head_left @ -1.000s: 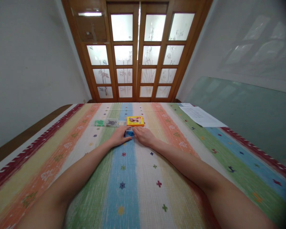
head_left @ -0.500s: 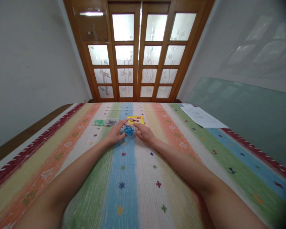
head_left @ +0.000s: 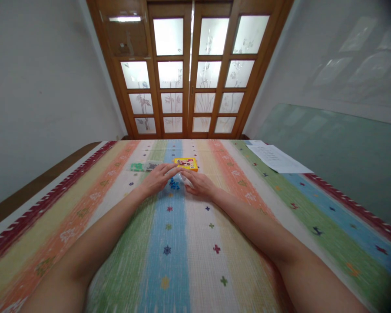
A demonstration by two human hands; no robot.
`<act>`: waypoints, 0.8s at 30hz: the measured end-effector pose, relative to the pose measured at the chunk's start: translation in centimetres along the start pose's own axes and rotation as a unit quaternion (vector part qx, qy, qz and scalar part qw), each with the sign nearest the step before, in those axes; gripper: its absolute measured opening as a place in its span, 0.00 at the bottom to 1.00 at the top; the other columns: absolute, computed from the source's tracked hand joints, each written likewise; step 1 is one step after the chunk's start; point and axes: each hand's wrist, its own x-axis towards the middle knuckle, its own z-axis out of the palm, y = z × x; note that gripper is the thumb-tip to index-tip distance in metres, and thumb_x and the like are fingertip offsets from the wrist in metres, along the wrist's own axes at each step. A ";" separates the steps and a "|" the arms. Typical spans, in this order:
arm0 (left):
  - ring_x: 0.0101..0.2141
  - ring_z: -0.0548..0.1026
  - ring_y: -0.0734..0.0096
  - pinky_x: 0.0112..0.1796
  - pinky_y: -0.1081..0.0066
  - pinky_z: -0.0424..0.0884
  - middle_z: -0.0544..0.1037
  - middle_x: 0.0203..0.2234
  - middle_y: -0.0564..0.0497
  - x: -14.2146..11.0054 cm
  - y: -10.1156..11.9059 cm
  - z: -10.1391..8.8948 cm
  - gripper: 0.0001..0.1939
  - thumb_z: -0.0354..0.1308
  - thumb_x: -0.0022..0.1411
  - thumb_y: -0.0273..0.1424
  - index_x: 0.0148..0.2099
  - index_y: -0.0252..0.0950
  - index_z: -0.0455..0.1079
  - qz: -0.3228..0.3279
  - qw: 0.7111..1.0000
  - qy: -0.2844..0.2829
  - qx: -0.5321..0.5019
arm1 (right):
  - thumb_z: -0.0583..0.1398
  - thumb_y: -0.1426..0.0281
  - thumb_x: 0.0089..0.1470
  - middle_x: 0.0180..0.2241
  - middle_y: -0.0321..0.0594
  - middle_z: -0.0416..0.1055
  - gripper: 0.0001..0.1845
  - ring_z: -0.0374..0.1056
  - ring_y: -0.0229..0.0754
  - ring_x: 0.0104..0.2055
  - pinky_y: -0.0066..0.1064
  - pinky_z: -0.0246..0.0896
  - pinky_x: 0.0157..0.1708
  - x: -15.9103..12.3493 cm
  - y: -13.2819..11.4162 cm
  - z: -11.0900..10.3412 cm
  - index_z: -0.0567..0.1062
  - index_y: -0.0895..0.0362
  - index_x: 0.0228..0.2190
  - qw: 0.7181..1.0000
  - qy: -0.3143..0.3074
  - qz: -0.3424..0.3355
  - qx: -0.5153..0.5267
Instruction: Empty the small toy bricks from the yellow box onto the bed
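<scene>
My two hands meet at the middle of the striped cloth. My left hand (head_left: 155, 178) reaches right with its fingers together, the tips touching a small clear packet (head_left: 183, 177). My right hand (head_left: 198, 184) pinches the same packet from the other side. Below and between the hands, a small heap of blue pieces (head_left: 173, 184) lies on the blue stripe. A yellow box (head_left: 186, 163) sits just beyond the fingertips.
A green packet (head_left: 136, 167) and a clear packet of dark pieces (head_left: 151, 165) lie left of the yellow box. White printed sheets (head_left: 275, 158) rest at the far right of the striped tablecloth (head_left: 189, 243). Wooden glazed doors (head_left: 189, 69) stand behind.
The packet of blue pieces lay on the cloth between my hands, then rose. Now the blue pieces lie loose on the cloth and the packet in my fingers looks clear.
</scene>
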 end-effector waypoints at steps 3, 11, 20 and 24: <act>0.65 0.66 0.54 0.64 0.48 0.65 0.66 0.68 0.45 0.0 0.2 -0.1 0.40 0.49 0.65 0.15 0.74 0.48 0.57 0.001 1.000 0.013 0.009 | 0.59 0.68 0.64 0.69 0.57 0.59 0.36 0.60 0.53 0.70 0.49 0.67 0.62 -0.1 0.1 -0.4 0.56 0.57 0.69 1.000 -0.002 -0.025 -0.001; 0.66 0.65 0.55 0.65 0.47 0.65 0.65 0.68 0.43 0.0 0.2 0.3 0.36 0.47 0.68 0.17 0.73 0.47 0.59 0.007 0.999 0.044 0.005 | 0.58 0.66 0.65 0.69 0.55 0.59 0.37 0.56 0.54 0.71 0.52 0.65 0.64 -0.2 -0.1 -0.7 0.55 0.54 0.70 0.997 0.036 -0.061 -0.006; 0.64 0.67 0.55 0.64 0.52 0.68 0.63 0.67 0.42 0.5 2.4 0.7 0.37 0.58 0.68 0.29 0.76 0.46 0.52 -0.095 0.983 0.106 -0.115 | 0.58 0.61 0.67 0.71 0.54 0.54 0.36 0.51 0.55 0.73 0.56 0.56 0.69 0.6 -1.0 -1.2 0.55 0.52 0.70 0.997 0.056 0.032 -0.030; 0.43 0.77 0.65 0.51 0.60 0.76 0.71 0.58 0.43 1.3 3.7 1.9 0.34 0.65 0.65 0.38 0.70 0.43 0.62 -0.201 0.949 0.133 -0.202 | 0.58 0.60 0.68 0.70 0.54 0.58 0.34 0.54 0.57 0.72 0.55 0.57 0.68 0.8 -1.2 -1.3 0.59 0.54 0.69 0.996 0.025 0.057 -0.057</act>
